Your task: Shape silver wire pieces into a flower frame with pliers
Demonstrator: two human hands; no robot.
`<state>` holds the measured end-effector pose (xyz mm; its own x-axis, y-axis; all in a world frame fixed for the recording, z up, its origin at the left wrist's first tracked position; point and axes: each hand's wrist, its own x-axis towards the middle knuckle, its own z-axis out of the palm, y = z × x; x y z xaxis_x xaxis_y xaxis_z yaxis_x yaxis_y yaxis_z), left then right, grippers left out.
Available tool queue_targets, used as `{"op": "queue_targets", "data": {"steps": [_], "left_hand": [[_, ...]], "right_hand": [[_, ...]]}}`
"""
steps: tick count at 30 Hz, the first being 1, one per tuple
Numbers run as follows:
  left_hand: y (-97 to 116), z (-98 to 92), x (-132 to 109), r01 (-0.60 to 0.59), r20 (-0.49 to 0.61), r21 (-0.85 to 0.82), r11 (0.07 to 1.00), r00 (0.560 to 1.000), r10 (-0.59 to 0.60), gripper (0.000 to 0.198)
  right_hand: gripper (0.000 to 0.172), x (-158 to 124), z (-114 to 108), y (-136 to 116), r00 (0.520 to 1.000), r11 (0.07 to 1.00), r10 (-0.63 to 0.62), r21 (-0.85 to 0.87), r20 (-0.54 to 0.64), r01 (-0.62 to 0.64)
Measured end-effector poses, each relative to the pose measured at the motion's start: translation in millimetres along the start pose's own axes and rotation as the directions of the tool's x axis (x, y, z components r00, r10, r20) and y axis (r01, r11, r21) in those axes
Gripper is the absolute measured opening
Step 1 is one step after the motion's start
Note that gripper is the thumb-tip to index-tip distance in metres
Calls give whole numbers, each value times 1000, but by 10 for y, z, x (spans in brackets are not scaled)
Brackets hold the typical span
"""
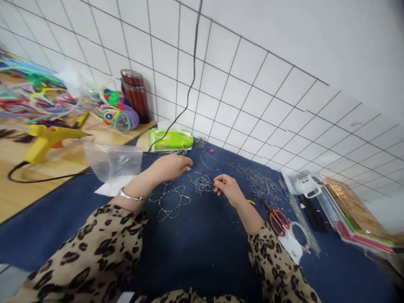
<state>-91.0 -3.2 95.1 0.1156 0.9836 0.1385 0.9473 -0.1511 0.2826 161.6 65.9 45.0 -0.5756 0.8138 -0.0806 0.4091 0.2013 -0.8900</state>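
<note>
A small tangle of thin silver wire (202, 184) lies on the dark blue cloth between my hands. My right hand (227, 188) is at its right edge, thumb and fingers pinched together where a strand of wire meets them. My left hand (177, 164) hovers at the tangle's upper left, its fingers drawn together; whatever they hold is too fine to make out. Below my left wrist, a flower-shaped wire piece (171, 202) with a round centre and looped petals lies flat. Part of another wire shape shows just under the left hand.
Loose wire (261, 182) spreads at the right, beside orange-handled scissors (278, 221) and a white cup (311, 186). A green tissue pack (173, 139) stands behind. At the left are a yellow glue gun (47, 141), a plastic bag (115, 162) and a red thermos (137, 97).
</note>
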Motion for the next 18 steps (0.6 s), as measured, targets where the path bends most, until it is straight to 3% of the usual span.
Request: {"op": "queue_targets", "data": {"steps": [3, 6, 13, 16, 18], "left_hand": [[-79, 45, 8, 29, 60, 7, 1000, 998, -29, 25], [-76, 168, 34, 32, 47, -6, 999, 998, -32, 24], [87, 468, 85, 30, 22, -10, 999, 999, -30, 25], [158, 533, 109, 10, 29, -5, 1000, 1000, -10, 22], [208, 569, 122, -10, 39, -9, 1000, 999, 11, 21]], "right_hand": [[22, 125, 81, -72, 998, 985, -47, -168, -46, 39], [18, 33, -55, -80, 987, 924, -115, -378, -112, 65], [23, -746, -563, 223, 966, 757, -166, -653, -200, -5], [30, -979, -643, 423, 965, 558, -207, -829, -164, -22], [31, -1050, -642, 523, 957, 494, -230, -868, -178, -43]]}}
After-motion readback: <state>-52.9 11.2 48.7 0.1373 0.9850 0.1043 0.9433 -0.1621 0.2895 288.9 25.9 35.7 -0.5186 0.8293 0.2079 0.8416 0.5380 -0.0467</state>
